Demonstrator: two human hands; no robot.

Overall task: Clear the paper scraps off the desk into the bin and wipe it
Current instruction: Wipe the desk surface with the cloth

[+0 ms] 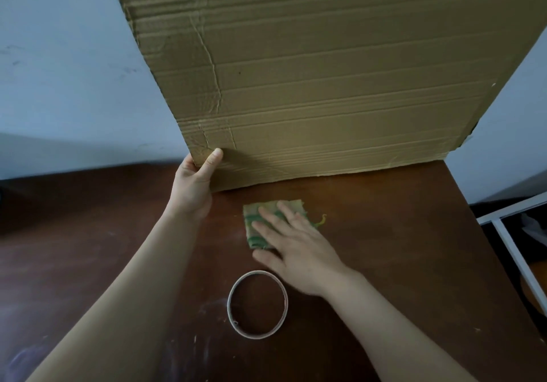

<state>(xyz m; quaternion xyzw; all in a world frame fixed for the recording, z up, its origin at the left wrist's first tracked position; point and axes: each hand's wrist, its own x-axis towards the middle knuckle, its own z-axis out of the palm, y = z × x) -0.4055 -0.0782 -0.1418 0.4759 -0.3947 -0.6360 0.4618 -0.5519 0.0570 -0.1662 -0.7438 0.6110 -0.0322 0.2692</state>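
Observation:
A large brown cardboard sheet (325,70) stands tilted up on its lower edge at the back of the dark wooden desk (399,248). My left hand (194,186) grips its lower left corner, thumb on the front face. A small folded cloth (268,212), beige with green stripes, lies flat on the desk just in front of the cardboard. My right hand (296,248) presses down on the cloth with straight, spread fingers and covers its near right part. No paper scraps or bin are visible.
An empty tape ring (257,304) lies on the desk near the front, just left of my right wrist. Pale dusty smears mark the desk's near left area. A white frame (512,233) stands past the desk's right edge. A pale wall is behind.

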